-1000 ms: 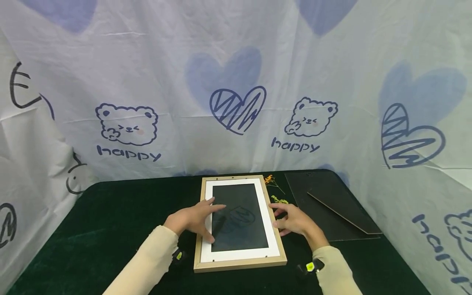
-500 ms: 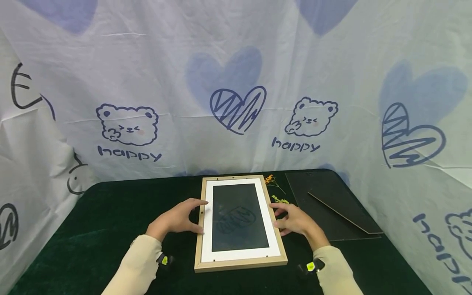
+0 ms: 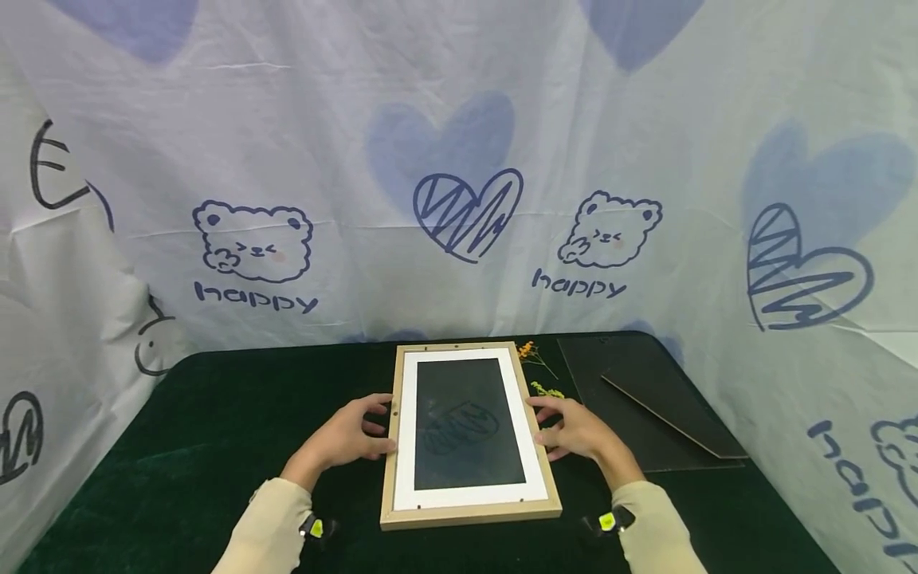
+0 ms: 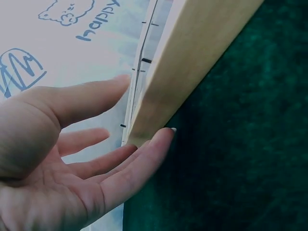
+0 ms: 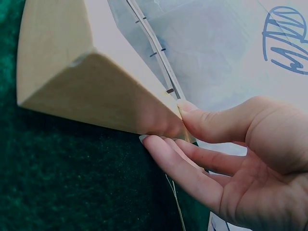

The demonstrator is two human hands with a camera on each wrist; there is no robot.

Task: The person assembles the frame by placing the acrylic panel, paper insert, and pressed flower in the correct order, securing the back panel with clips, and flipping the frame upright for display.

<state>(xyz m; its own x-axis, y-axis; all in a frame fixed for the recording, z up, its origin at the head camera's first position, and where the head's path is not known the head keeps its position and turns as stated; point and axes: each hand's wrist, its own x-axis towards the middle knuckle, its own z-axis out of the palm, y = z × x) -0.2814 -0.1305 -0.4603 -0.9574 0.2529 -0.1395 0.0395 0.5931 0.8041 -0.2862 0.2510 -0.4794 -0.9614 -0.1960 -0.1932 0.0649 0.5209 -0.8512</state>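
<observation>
A light wooden picture frame (image 3: 388,478) lies on the dark green cloth, with a white mat (image 3: 466,497) round a dark, glossy middle (image 3: 469,422) that reflects a heart. My left hand (image 3: 350,430) holds its left side; in the left wrist view the thumb (image 4: 96,101) is at the upper edge and the fingertips are at the lower edge. On the opposite side my right hand (image 3: 577,430) grips the frame, thumb (image 5: 211,120) on the top edge and fingers (image 5: 183,173) at the bottom edge. Small dark tabs stand along the inner rim.
Right of the frame lie an orange flower sprig (image 3: 528,351) and a yellow one (image 3: 547,391). Farther right is a dark flat board (image 3: 610,351) with a thin-edged panel (image 3: 688,414) on it. A printed white curtain (image 3: 344,263) hangs behind the table.
My left hand has moved left, off the mat and the glossy middle, and has taken hold of the frame's left side. The right hand stays at the right side.
</observation>
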